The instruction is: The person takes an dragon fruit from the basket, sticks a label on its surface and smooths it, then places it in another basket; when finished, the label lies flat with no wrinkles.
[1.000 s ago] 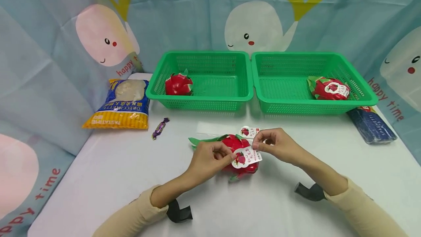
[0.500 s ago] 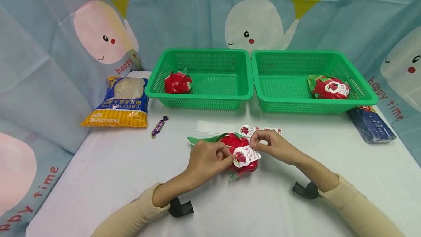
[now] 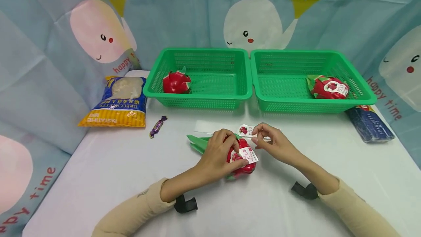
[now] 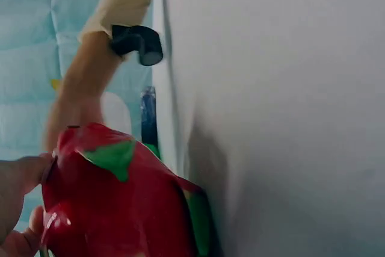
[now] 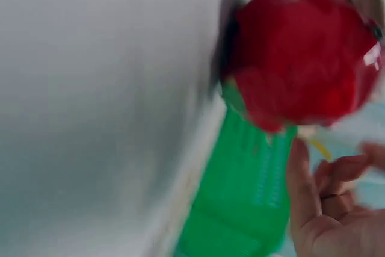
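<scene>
1. Fruit (image 4: 126,203) is on the tabletop (image 3: 256,207), just below center of the head view, leaves pointing left.
2. Left hand (image 3: 215,156) is on it, fingers bent but relaxed, thumb and fingertips pressing the label (image 3: 250,155).
3. Right hand (image 3: 277,145) is just right of that, thumb and fingertips apart, by a label strip (image 3: 244,130). Can't tell if they touch.
4. Upper middle: left basket (image 3: 200,103), right basket (image 3: 315,106), each with a similar fruit.
5. Pasta bag (image 3: 115,109) and candy (image 3: 158,127) on the left.

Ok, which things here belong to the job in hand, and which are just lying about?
Likely the job:
dragon fruit under the left hand
label on it
label strip behind
left basket and right basket, perhaps

Apparently just lying about:
orecchiette bag
purple candy
spaghetti pack
</scene>
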`<act>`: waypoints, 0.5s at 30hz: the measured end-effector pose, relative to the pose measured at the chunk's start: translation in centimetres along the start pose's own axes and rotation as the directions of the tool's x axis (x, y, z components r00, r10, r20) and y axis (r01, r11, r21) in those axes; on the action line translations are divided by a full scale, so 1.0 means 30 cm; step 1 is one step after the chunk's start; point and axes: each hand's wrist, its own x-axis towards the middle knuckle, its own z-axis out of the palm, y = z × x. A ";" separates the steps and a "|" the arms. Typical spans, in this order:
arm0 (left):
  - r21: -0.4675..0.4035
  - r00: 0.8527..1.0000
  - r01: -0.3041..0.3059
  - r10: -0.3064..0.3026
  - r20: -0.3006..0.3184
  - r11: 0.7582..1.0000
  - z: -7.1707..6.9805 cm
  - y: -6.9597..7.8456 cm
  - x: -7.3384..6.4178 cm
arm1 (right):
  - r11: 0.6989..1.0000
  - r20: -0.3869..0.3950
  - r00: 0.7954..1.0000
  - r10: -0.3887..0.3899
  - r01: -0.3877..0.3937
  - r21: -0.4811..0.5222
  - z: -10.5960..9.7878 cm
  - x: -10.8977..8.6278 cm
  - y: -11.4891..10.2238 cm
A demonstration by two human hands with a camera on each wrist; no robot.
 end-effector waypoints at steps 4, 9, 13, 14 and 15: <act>-0.043 0.999 -0.031 0.032 0.025 0.999 -0.009 -0.023 -0.003 | 0.987 0.105 0.988 -0.112 0.123 -0.105 -0.001 -0.002 -0.010; -0.064 0.995 -0.067 0.072 0.074 0.996 -0.026 -0.068 -0.002 | 0.993 0.330 0.943 0.037 0.003 -0.119 -0.050 0.013 0.026; -0.142 0.985 -0.071 0.092 0.149 0.987 -0.037 -0.100 0.011 | 0.991 0.320 0.946 0.044 0.001 -0.137 -0.073 0.009 0.009; -0.174 0.981 -0.067 0.097 0.168 0.982 -0.039 -0.106 0.014 | 0.993 0.311 0.950 0.024 0.014 -0.121 -0.067 0.011 -0.001; -0.208 0.977 -0.066 0.105 0.186 0.976 -0.041 -0.112 0.017 | 0.994 0.301 0.954 0.012 0.021 -0.106 -0.058 0.012 -0.011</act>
